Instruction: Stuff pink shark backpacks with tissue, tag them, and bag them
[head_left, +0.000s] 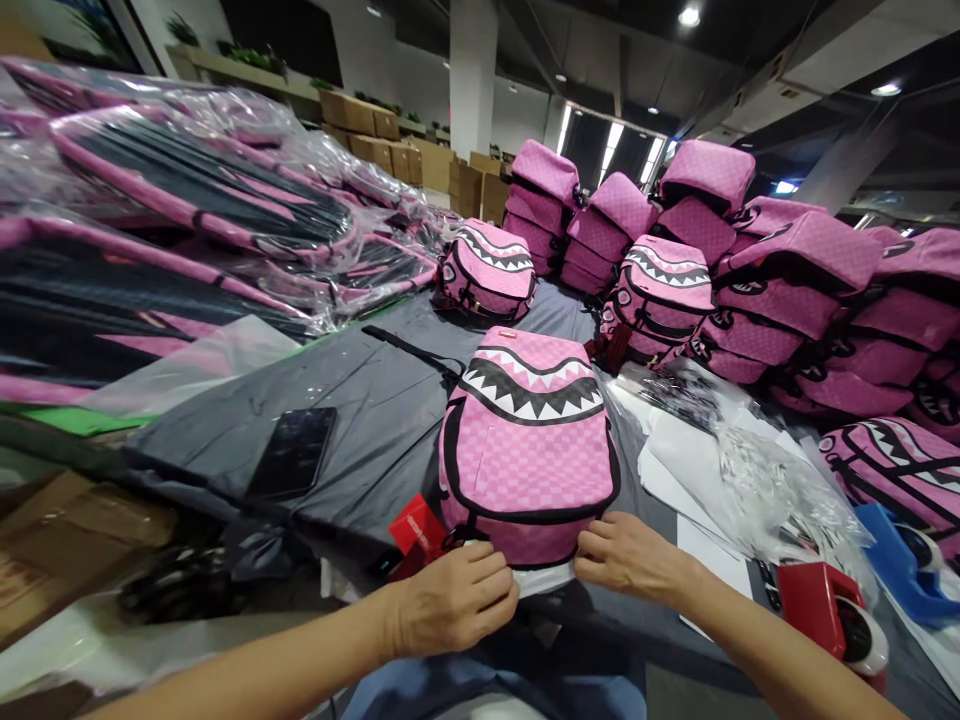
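Note:
A pink checkered backpack (pixel 529 465) with a black-and-white shark-mouth print lies front up on the grey-covered table. A thin white plastic bag edge (pixel 546 580) shows along its bottom end. My left hand (pixel 461 600) is closed at the left end of this edge, fingers curled over it. On the right, my right hand (pixel 626 555) pinches the other end, close against the backpack's lower corner. A red tag (pixel 418 525) sticks out at the backpack's left side, near my left hand. Both sets of fingertips are partly hidden.
A black phone (pixel 294 452) lies on the left. Pink backpacks (pixel 795 260) are stacked behind and right. Plastic-wrapped pink-and-black pieces (pixel 187 180) pile up at left. White papers and clear plastic (pixel 772 480), a red tape dispenser (pixel 814 605) and a blue one (pixel 904 560) lie on the right.

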